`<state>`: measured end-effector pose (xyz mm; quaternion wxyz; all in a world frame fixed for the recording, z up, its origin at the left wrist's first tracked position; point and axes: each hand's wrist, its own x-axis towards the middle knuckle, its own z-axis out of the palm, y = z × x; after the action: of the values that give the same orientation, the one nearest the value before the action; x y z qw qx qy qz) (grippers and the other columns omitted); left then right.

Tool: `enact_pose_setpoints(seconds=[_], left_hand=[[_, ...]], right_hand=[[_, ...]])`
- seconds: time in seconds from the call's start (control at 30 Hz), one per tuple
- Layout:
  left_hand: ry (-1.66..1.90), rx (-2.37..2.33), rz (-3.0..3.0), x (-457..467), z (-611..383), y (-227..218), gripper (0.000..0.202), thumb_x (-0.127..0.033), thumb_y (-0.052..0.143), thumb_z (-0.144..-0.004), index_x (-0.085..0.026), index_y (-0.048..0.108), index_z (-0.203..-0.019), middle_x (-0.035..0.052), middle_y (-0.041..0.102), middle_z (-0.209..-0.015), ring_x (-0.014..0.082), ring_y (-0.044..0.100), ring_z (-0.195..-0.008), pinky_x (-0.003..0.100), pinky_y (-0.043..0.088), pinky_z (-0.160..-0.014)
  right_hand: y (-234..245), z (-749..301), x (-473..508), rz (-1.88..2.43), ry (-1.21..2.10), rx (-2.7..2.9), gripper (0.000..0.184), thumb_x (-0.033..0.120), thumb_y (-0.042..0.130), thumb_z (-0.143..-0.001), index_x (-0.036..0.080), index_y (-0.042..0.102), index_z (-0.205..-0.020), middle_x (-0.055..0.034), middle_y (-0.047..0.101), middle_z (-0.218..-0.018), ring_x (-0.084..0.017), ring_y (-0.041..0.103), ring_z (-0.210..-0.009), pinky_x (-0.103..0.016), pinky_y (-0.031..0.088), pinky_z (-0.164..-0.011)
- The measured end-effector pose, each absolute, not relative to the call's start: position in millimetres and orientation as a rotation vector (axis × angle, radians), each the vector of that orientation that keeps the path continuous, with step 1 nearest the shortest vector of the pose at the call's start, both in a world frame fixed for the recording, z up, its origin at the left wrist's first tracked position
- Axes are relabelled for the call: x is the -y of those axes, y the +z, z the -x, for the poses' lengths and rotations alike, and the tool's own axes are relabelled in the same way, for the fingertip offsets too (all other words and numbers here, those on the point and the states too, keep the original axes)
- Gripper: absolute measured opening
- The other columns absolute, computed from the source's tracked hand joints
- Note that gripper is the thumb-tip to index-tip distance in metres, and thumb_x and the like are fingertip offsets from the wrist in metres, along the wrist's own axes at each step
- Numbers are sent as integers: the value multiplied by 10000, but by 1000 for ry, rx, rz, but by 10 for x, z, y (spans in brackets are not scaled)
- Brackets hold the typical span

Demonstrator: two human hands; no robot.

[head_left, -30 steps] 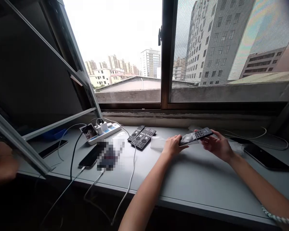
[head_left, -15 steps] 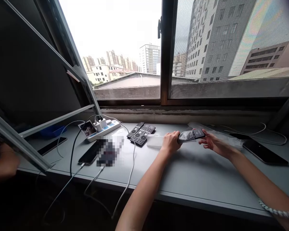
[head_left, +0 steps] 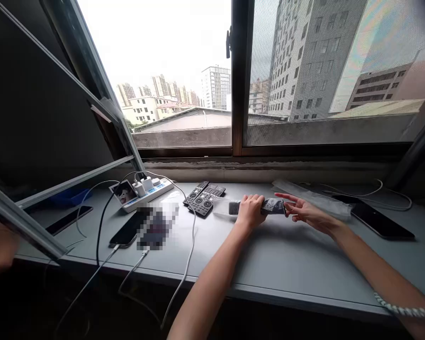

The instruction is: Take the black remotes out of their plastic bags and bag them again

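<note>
- Since the earlier frame, we see that the remote (head_left: pixel 273 206) has slid leftward through the left hand (head_left: pixel 251 211); its dark end now shows on that hand's far left side, and less of it juts out on the right.
- Nearest us, a braided, pale, rope-like bracelet (head_left: pixel 405 310) circles the right forearm; past it the right hand (head_left: pixel 310 216) is loosely open, index finger stretched out, fingertips at the remote's right end; we cannot tell whether they press it.
- Our left hand is closed around the remote's middle, above the desk; the remote is a slim, dark bar in crinkled, glossy, clear film (head_left: pixel 221 206).
- Under it all we have a smooth, pale grey desk (head_left: pixel 286 264) with a sheen; a thin white cable (head_left: pixel 193 236) curves over its front edge.
- Left of the hands lie a glassy black phone (head_left: pixel 125 231) and matte black remotes (head_left: pixel 200 203) with round button rings; to the right, flat cloudy plastic bags (head_left: pixel 315 203) and another dark phone (head_left: pixel 382 219).
- Behind, we find a white plastic power strip (head_left: pixel 154 193) with plugs; at the left, a metal frame (head_left: pixel 78 181) and another person's blurred hand (head_left: pixel 0 245).
- Farthest, a brown-framed window (head_left: pixel 237 94) gives us concrete towers (head_left: pixel 304 56) under white sky.
</note>
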<state>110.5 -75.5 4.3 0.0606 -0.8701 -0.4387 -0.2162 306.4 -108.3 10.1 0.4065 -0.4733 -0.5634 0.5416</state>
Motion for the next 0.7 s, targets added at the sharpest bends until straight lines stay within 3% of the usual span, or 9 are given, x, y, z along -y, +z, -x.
enact_pose_setpoints(seconds=[0.1, 0.2, 0.37, 0.5, 0.7], left_hand=[[-628, 1278, 2653, 774, -1138, 32, 158, -259, 512, -771, -191, 544, -911, 51, 638, -954, 210, 578, -886, 324, 379, -821], [-602, 1251, 2685, 789, -1176, 9, 179, -293, 519, -785, -187, 551, -925, 55, 632, -952, 207, 580, -881, 326, 376, -829], [-592, 1209, 2755, 810, -1217, -10, 386, -499, 540, -775, -176, 548, -987, 66, 626, -963, 225, 584, -891, 352, 372, -846], [-538, 1184, 2779, 823, -1231, -3, 392, -459, 556, -778, -174, 515, -1045, 76, 625, -1007, 229, 584, -922, 353, 365, -855], [-542, 1175, 2827, 826, -1252, 13, 448, -364, 614, -758, -196, 428, -1129, 62, 624, -1058, 221, 576, -965, 330, 366, -861]], right_hand=[[70, -3041, 1074, 1221, 1318, 1491, 662, 498, 684, -675, 277, 525, -1279, -26, 589, -775, -104, 505, -635, -197, 389, -489], [39, -3018, 1074, 1266, 1288, 1517, 635, 497, 666, -692, 269, 536, -1270, -51, 623, -851, -119, 539, -665, -206, 398, -487], [7, -2979, 1074, 1246, 1437, 1498, 653, 414, 686, -696, 254, 487, -1298, -79, 655, -946, -182, 637, -766, -227, 454, -532], [-44, -2950, 1041, 1250, 1411, 1443, 646, 326, 714, -644, 232, 518, -1253, -41, 664, -791, -156, 623, -645, -229, 456, -495], [-114, -2929, 970, 1311, 1268, 1336, 556, 257, 719, -591, 188, 600, -1131, 27, 581, -564, -82, 461, -448, -226, 404, -443]])
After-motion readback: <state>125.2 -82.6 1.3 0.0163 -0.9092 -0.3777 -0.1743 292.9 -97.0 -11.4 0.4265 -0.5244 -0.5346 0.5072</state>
